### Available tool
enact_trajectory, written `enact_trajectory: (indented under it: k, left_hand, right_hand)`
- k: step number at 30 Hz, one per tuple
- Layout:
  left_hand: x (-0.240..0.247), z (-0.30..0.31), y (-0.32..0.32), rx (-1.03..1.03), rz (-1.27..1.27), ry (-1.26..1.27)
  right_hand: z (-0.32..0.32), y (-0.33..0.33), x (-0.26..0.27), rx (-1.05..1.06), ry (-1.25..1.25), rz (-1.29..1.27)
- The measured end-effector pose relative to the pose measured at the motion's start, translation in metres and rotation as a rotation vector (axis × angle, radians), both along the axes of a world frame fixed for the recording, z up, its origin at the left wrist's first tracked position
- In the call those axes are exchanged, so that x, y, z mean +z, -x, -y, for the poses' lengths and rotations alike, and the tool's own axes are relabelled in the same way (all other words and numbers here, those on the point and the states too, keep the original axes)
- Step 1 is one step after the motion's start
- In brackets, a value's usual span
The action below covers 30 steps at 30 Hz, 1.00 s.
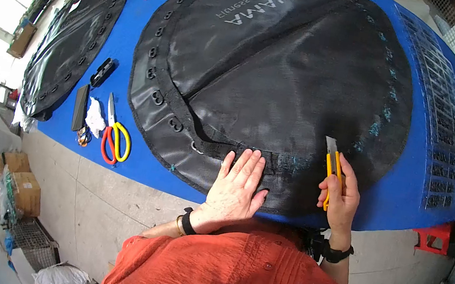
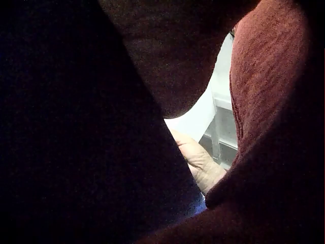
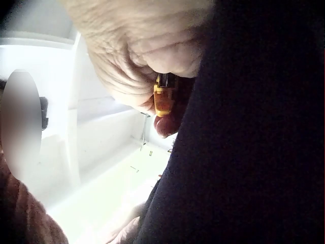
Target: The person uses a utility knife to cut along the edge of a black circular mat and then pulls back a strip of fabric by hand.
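Observation:
A large round black trampoline mat (image 1: 307, 89) with printed lettering covers most of the blue table. Flat on its near edge, my left hand (image 1: 235, 188) rests with fingers straight, the fingertips on a black webbing strip (image 1: 217, 150) that runs along the border. To the right, my right hand (image 1: 343, 199) grips a yellow utility knife (image 1: 332, 164), its blade extended and pointing away from me over the mat. The knife's yellow end (image 3: 163, 101) shows under the palm in the right wrist view. Mostly dark cloth fills the left wrist view.
Left of the mat lie red-and-yellow scissors (image 1: 115, 136), a black stapler-like tool (image 1: 103, 72), a dark block (image 1: 80, 108) and crumpled white paper (image 1: 96, 117). A second black mat (image 1: 72, 52) sits farther left. A clear compartment tray (image 1: 433, 103) lines the right side of the blue table (image 1: 174, 178).

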<state>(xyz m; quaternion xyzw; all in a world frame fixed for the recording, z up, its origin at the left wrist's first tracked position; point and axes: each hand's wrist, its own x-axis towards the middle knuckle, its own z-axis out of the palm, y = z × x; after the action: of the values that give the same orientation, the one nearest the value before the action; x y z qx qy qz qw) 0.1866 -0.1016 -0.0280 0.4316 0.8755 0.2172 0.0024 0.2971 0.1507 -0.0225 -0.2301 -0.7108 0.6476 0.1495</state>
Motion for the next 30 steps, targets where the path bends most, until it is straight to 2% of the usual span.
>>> enact_trajectory:
  k: [6,13,30]
  left_hand:
    - [0.003,-0.002,0.000,-0.003,-0.014,0.030]
    - [0.000,-0.003,-0.001,0.003,-0.040,0.035]
    - [-0.001,-0.003,-0.003,0.007,-0.049,0.022]
  right_hand:
    - [0.004,-0.001,0.004,-0.027,0.074,0.000]
    - [0.002,-0.001,0.007,0.018,0.006,-0.027]
    - [0.002,-0.002,0.009,0.002,0.034,-0.016]
